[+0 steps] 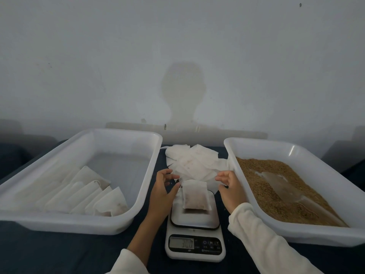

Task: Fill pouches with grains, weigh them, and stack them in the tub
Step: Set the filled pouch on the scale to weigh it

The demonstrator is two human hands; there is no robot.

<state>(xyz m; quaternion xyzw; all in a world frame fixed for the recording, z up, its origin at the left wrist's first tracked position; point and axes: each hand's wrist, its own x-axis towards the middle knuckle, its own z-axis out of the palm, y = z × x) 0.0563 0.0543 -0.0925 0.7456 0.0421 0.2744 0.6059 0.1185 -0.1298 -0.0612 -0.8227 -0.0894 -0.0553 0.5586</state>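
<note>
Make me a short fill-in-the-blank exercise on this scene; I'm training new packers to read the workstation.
1. The filled pouch lies on the ____.
2. The loose grains are in the tub on the person's ____ side.
3. Finished pouches are stacked in the ____ tub.
4. The empty pouches lie ____ the two tubs.

Missing words: scale; right; left; between

Left hand (162, 187) at 10 o'clock of frame centre-bottom, fingers loosely spread, gripping nothing, right hand (230, 186) at 2 o'clock, fingers relaxed and slightly curled, palms facing each other, both forearms in pale sleeves
</note>
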